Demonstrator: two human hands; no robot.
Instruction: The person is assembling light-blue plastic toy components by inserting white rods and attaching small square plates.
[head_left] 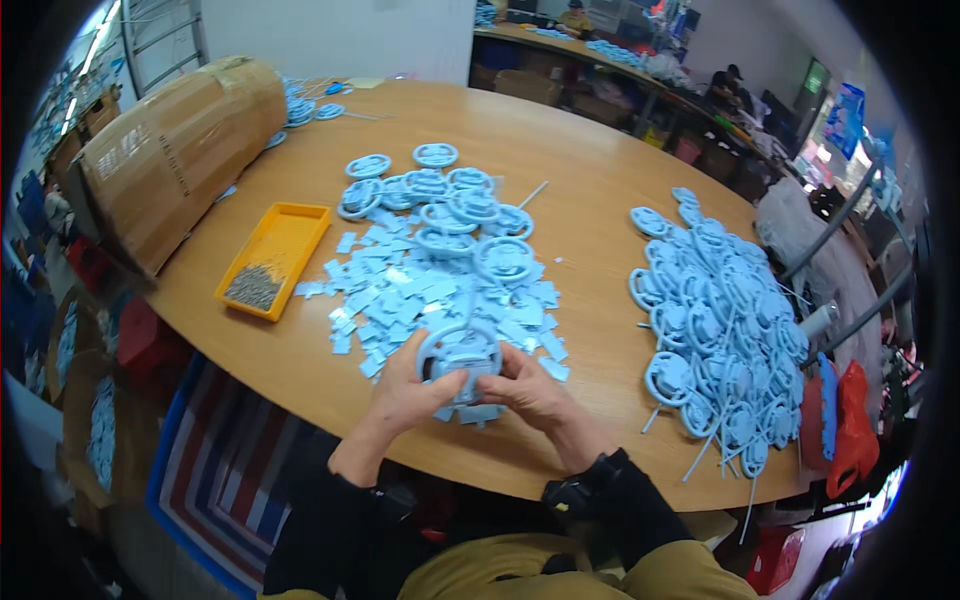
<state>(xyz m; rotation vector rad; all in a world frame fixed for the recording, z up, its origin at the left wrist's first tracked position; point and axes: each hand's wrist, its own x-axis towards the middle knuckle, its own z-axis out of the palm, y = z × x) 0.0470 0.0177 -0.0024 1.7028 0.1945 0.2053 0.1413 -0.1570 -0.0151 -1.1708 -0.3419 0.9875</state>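
Note:
Between my hands, near the table's front edge, is a light blue plastic toy steering wheel [462,350]. My left hand [413,385] grips its left rim, with the thumb pressed on the lower hub. On the other side my right hand [535,388] has its fingers closed on the lower right of the wheel. Just beyond and beneath it spreads a heap of small flat blue plastic plates [410,290]. Several more blue wheels [445,205] lie behind that heap, some stacked on others.
A yellow tray [292,240] holding small grey metal pieces [254,288] stands at the left. Behind it lies a large cardboard box [180,150]. At the right is a big pile of blue wheels with thin sticks [715,320], beside a red plastic bag [852,430].

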